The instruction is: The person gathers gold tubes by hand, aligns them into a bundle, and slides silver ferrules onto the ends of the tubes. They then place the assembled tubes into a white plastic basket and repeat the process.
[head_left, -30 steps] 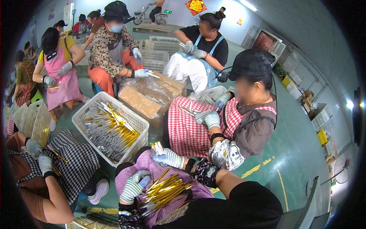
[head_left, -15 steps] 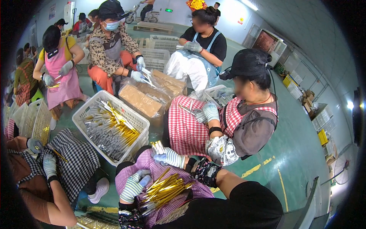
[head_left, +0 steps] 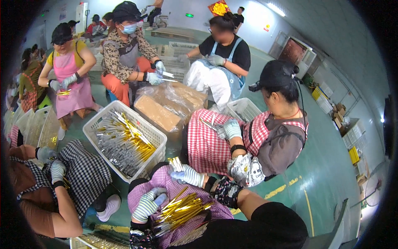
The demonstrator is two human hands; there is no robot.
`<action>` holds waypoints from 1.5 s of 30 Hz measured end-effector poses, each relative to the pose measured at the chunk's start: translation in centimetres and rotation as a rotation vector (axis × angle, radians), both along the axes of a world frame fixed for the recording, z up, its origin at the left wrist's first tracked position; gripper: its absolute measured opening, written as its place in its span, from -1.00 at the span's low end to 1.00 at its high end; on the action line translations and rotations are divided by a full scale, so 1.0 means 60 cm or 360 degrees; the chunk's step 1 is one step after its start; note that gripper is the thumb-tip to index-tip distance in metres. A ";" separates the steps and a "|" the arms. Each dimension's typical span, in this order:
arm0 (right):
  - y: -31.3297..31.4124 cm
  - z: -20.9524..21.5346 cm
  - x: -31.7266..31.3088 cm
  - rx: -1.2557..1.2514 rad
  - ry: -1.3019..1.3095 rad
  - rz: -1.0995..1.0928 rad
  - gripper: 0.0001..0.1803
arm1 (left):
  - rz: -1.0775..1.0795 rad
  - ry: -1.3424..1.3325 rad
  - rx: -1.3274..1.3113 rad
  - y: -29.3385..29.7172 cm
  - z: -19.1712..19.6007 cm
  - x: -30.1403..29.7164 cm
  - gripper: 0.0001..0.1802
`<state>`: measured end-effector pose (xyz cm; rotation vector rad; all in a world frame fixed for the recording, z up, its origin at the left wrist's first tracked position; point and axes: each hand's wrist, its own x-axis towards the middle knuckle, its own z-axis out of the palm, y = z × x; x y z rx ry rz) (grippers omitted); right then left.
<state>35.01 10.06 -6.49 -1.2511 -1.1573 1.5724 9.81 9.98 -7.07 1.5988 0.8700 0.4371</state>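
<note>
A purple checked apron covers my lap. On it lies a loose pile of slim gold-and-silver sticks, gold ends pointing up and right, silver ends nearer me. My right hand, in a striped glove, is closed around a small upright bundle of sticks with white and gold tips, held beyond the pile. At the pile's left side rests my left hand, gloved alike, thumb and fingers apart and nothing visible between them.
Ahead stands a white plastic crate full of similar sticks, with a plastic-covered carton behind it. A co-worker in a red checked apron sits close on my right; another in a black-and-white checked apron sits left. More people work beyond.
The view has shifted slightly. My hands stay in nearly the same poses. The co-worker in the blue apron has reached one hand toward a crate; the one in pink has brought both hands together.
</note>
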 end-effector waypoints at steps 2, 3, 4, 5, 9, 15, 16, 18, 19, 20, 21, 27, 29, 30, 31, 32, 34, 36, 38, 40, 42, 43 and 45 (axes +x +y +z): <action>-0.004 0.003 0.000 -0.0073 -0.0005 0.0001 -0.71 | -0.0053 -0.0110 0.0020 -0.001 -0.002 -0.003 -0.67; -0.007 0.004 0.000 -0.0084 -0.0015 0.0016 -0.67 | -0.0063 -0.0121 0.0016 -0.003 0.005 -0.003 -0.67; -0.007 -0.005 0.000 -0.0070 -0.0018 -0.0001 -0.67 | -0.0052 -0.0037 -0.0075 -0.003 0.004 -0.003 -0.67; -0.005 -0.011 0.002 -0.0042 -0.0044 -0.0015 -0.69 | -0.0050 -0.0095 -0.0019 -0.003 -0.005 -0.001 -0.67; -0.004 -0.001 0.004 0.0100 -0.0225 -0.0015 -0.70 | -0.0074 0.0004 0.0375 0.003 -0.020 -0.002 -0.68; 0.049 -0.027 0.044 0.0158 -0.0129 -0.0332 -0.72 | 0.0046 -0.0136 -0.0072 0.003 -0.004 0.012 -0.69; 0.067 -0.015 0.050 0.0246 -0.0200 -0.0468 -0.75 | 0.0050 -0.0179 -0.0069 0.003 -0.009 0.010 -0.69; 0.114 -0.011 0.092 0.0250 -0.0006 -0.0728 -0.81 | 0.0024 -0.0215 -0.0074 0.003 -0.012 0.011 -0.69; 0.131 0.002 0.112 0.0193 0.0149 -0.0867 -0.81 | 0.0037 -0.0245 -0.0152 0.002 -0.015 0.012 -0.69; 0.141 0.018 0.127 0.0229 0.0110 -0.0956 -0.78 | 0.0063 -0.0277 -0.0226 0.001 -0.015 0.010 -0.68; 0.144 0.034 0.144 0.0268 0.0057 -0.0992 -0.76 | 0.0055 -0.0270 -0.0231 0.001 -0.018 0.008 -0.68; 0.187 -0.013 0.212 -0.0138 0.0267 -0.1279 -0.73 | 0.0063 -0.0223 -0.0366 0.002 -0.022 0.008 -0.69; 0.196 -0.039 0.231 -0.0163 0.0486 -0.1396 -0.79 | 0.0038 -0.0207 -0.0198 0.001 -0.010 0.014 -0.71; 0.199 -0.046 0.234 -0.0201 0.0580 -0.1442 -0.78 | 0.0063 -0.0236 -0.0242 0.001 -0.018 0.013 -0.72; 0.203 -0.050 0.235 -0.0205 0.0605 -0.1434 -0.77 | 0.0074 -0.0228 -0.0249 0.001 -0.023 0.011 -0.72; 0.209 -0.054 0.233 -0.0236 0.0613 -0.1462 -0.78 | 0.0078 -0.0254 -0.0305 0.002 -0.026 0.008 -0.71; 0.216 -0.058 0.239 -0.0274 0.0622 -0.1496 -0.79 | 0.0079 -0.0275 -0.0367 0.003 -0.023 0.010 -0.71; 0.222 -0.057 0.251 -0.0265 0.0649 -0.1551 -0.80 | 0.0088 -0.0288 -0.0488 0.004 -0.016 0.013 -0.71; 0.232 -0.063 0.263 -0.0196 0.0670 -0.1588 -0.79 | 0.0089 -0.0289 -0.0471 0.005 -0.018 0.015 -0.70; 0.241 -0.064 0.274 -0.0153 0.0656 -0.1691 -0.76 | 0.0083 -0.0288 -0.0452 0.005 -0.018 0.016 -0.70; 0.251 -0.066 0.292 -0.0158 0.0732 -0.1702 -0.78 | 0.0100 -0.0301 -0.0489 0.004 -0.020 0.013 -0.70; 0.254 -0.071 0.307 -0.0137 0.0842 -0.1724 -0.79 | 0.0100 -0.0309 -0.0506 0.004 -0.020 0.013 -0.70; 0.264 -0.072 0.326 -0.0149 0.1179 -0.1915 -0.82 | 0.0098 -0.0308 -0.0480 0.004 -0.020 0.013 -0.71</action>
